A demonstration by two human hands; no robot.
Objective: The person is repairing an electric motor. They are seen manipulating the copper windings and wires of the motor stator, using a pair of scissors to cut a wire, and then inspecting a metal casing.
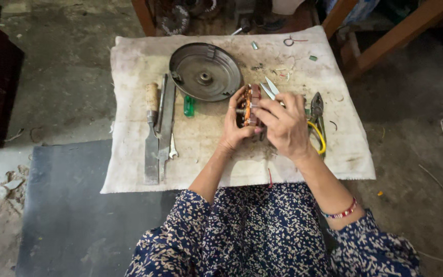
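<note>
My left hand holds a round motor stator with copper windings upright on edge over the stained white cloth. My right hand presses against the stator's right side; white paper strips poke out above its fingers. Whether the right hand grips those strips is hard to tell. Both hands are at the middle of the cloth.
A round grey metal cover lies behind the hands. Flat files with a wooden handle, a small spanner and a green piece lie left. Yellow-handled pliers lie right. Wooden furniture legs stand behind.
</note>
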